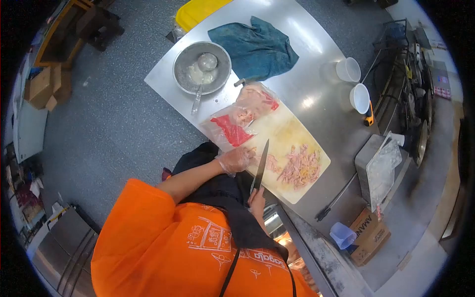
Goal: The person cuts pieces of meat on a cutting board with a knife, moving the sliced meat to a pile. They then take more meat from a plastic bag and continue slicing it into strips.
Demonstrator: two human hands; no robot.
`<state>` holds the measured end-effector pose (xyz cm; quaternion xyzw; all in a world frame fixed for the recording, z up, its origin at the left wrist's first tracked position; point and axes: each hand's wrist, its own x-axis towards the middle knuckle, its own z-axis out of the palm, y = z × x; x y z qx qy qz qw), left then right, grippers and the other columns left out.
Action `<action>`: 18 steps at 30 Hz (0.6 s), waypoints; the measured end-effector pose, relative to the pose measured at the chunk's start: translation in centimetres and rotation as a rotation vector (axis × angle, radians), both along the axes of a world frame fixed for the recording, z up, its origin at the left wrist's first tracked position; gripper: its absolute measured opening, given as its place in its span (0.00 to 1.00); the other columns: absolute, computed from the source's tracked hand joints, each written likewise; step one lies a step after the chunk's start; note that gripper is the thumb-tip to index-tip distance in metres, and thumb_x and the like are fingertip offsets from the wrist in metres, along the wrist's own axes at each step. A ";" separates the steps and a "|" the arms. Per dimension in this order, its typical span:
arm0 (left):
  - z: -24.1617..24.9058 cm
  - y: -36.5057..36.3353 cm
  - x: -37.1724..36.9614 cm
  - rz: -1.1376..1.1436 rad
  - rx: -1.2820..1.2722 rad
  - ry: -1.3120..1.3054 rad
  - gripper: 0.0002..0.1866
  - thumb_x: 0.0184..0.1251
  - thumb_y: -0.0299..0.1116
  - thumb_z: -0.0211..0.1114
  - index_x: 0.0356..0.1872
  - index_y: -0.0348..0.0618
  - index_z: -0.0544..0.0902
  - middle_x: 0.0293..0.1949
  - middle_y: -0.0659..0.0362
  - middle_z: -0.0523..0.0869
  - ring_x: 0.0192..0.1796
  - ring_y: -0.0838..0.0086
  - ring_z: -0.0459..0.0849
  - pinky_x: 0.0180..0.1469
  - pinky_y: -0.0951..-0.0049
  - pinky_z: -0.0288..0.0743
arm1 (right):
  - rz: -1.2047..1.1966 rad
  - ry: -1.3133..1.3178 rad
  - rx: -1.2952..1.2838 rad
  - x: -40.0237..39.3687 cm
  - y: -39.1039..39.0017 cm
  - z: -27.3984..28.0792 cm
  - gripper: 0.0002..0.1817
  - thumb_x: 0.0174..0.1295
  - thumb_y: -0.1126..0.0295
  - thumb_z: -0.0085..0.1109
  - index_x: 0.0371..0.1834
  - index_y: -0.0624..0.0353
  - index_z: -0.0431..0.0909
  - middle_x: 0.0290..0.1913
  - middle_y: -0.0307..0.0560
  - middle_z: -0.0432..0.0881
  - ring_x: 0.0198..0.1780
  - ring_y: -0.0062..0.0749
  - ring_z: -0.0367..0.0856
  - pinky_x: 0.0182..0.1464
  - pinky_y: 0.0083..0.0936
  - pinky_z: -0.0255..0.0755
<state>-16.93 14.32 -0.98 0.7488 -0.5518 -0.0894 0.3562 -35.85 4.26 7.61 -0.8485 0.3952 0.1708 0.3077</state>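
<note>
My left hand [236,160], in a clear plastic glove, is closed on pink sliced ham [253,154] at the near left edge of the white cutting board [312,143]. My right hand [257,200] is wrapped round the handle of a kitchen knife [262,166]. Its long blade points away from me, over the board. Right of the blade lies a heap of ham cut into thin strips [301,167]. Beyond my left hand, a clear plastic bag with red print [237,119] holds more pink meat and overlaps the board's far left part.
A metal bowl [179,79] with a ladle [208,62] and whitish contents stands at the back left. Beside it lies a crumpled teal cloth [252,47]. Two white tubs [359,98] stand at the right. A metal container [368,171], cardboard box [371,237] and plastic cup [342,235] are farther right.
</note>
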 end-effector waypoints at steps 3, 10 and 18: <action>0.6 -0.4 0.4 -0.037 0.043 0.000 0.07 0.62 0.36 0.60 0.30 0.45 0.81 0.41 0.52 0.83 0.42 0.58 0.84 0.43 0.55 0.77 | 0.112 -0.001 -0.075 4.5 -2.1 -3.3 0.20 0.75 0.64 0.44 0.62 0.67 0.63 0.35 0.78 0.80 0.39 0.73 0.81 0.38 0.61 0.71; -2.7 -2.2 -0.5 0.042 0.121 0.134 0.07 0.56 0.33 0.61 0.28 0.41 0.82 0.27 0.50 0.83 0.36 0.57 0.85 0.42 0.57 0.78 | 0.042 -0.162 -0.052 9.0 -1.7 -2.3 0.14 0.73 0.64 0.46 0.51 0.65 0.66 0.32 0.75 0.81 0.38 0.74 0.81 0.38 0.59 0.71; 3.9 -4.1 0.4 0.086 0.618 0.406 0.11 0.61 0.32 0.59 0.35 0.38 0.87 0.36 0.47 0.88 0.43 0.54 0.89 0.42 0.54 0.82 | 0.070 0.052 -0.098 0.1 -1.3 -1.3 0.14 0.76 0.62 0.43 0.54 0.62 0.63 0.34 0.76 0.81 0.40 0.75 0.80 0.39 0.61 0.69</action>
